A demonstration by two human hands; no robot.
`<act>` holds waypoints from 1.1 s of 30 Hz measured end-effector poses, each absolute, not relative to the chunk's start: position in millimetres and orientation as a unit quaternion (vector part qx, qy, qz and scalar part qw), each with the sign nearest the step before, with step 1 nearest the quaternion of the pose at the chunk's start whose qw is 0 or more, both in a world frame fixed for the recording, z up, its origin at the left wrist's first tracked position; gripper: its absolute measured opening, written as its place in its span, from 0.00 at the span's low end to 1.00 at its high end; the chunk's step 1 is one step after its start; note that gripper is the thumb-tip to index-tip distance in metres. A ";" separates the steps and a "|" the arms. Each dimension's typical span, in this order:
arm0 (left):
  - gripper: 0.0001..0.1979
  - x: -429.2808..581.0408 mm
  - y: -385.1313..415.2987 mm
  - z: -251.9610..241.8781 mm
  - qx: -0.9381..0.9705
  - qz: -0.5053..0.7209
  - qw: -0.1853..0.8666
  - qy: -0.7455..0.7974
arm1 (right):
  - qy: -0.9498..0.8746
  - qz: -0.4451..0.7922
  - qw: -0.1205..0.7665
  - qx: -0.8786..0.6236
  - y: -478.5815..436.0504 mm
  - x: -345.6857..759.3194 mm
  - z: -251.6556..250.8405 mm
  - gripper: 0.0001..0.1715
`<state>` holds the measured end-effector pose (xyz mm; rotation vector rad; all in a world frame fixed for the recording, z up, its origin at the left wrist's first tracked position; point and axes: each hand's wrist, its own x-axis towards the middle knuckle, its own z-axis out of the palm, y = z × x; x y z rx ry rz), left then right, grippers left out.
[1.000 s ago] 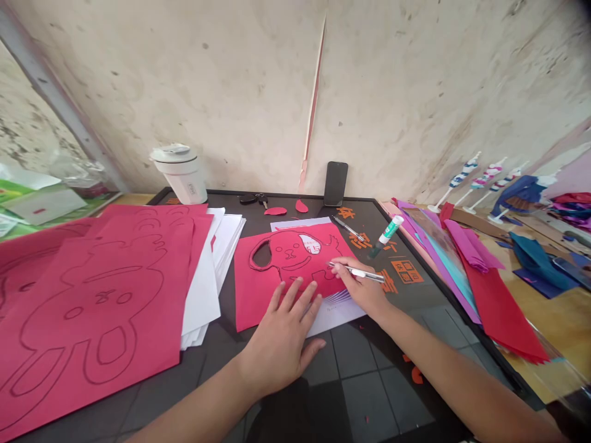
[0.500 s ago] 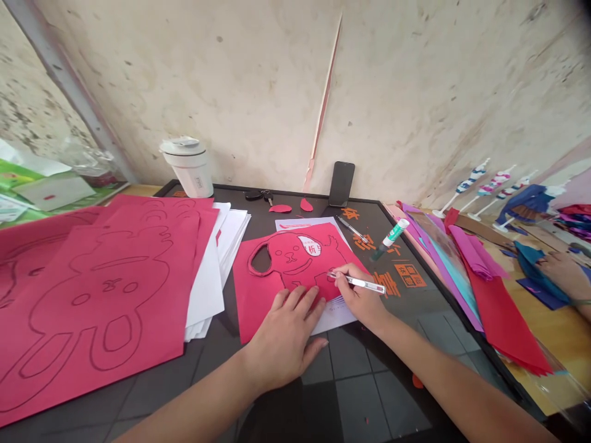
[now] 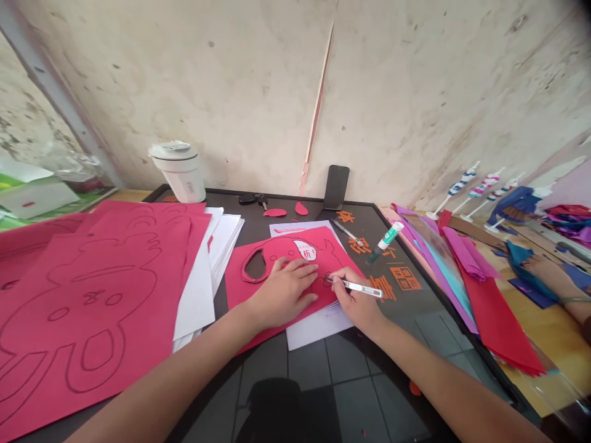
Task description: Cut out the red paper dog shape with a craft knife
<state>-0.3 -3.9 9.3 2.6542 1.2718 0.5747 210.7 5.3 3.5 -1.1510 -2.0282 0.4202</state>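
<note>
A red sheet of paper (image 3: 240, 301) bears a drawn animal outline, with one ear-shaped hole showing dark tabletop and another showing printed white paper. My left hand (image 3: 284, 289) lies flat on this sheet, fingers stretched out over part of the drawing. In my right hand (image 3: 357, 301) is a slim white utility knife (image 3: 362, 288), gripped like a pen. Its tip meets the red sheet near the drawing's lower right; the blade itself is too small to make out. Underneath lies a white printed sheet (image 3: 318, 329).
Large red drawn sheets (image 3: 138, 332) and white papers (image 3: 196, 307) lie left. Behind stand a white cup (image 3: 180, 175) and a phone (image 3: 337, 186), near keys (image 3: 252, 199) and red cutouts (image 3: 276, 213). A pen (image 3: 347, 232) and glue stick (image 3: 385, 241) lie right. Another person's hand (image 3: 547, 277) holds blue fabric.
My left hand has slid up the red sheet, now covering more of the drawn face. The knife tip has shifted only slightly. The whole view has moved a little.
</note>
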 end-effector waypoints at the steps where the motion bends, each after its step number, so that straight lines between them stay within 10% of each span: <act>1: 0.19 0.2 -3.6 4.5 0.883 0.195 0.074 0.420 | -0.794 0.165 0.375 -0.450 5.3 210.7 3.3 0.11; 33: 0.23 3.9 -7.3 -1.4 0.883 0.159 0.080 0.433 | -0.864 0.001 0.331 -0.380 2.0 209.3 -2.9 0.07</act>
